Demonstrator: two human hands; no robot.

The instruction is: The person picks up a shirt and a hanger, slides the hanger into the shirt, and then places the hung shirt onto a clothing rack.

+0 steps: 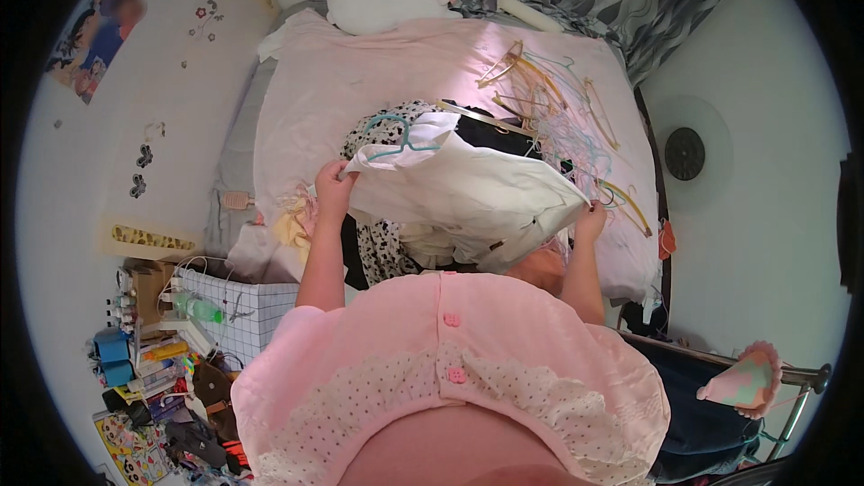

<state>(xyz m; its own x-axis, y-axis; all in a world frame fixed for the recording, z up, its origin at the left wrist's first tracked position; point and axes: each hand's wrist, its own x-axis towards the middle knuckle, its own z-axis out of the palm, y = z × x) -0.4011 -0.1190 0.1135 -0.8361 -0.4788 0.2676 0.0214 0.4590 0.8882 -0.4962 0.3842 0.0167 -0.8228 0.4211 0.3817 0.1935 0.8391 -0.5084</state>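
A white garment point(468, 193) is stretched sideways in front of me, its lower part sagging toward my body. My left hand point(335, 178) pinches its left end, while my right hand point(590, 219) pinches the far right corner. A teal hanger point(405, 139) sits at the garment's left end, its hook pointing away from me; how far it goes inside the cloth I cannot tell. Behind and below the garment lie black-and-white spotted clothes point(382, 247) and a black piece of clothing point(495, 137), partly covered by it.
Many loose hangers point(576, 117) are heaped on the right of the pink bedsheet point(360, 63). A hairbrush point(238, 201) lies at the bed's left edge. Left of me stands a checked white box or cloth-covered stand point(270, 310) beside cluttered items. A clothes rail point(805, 380) is at lower right.
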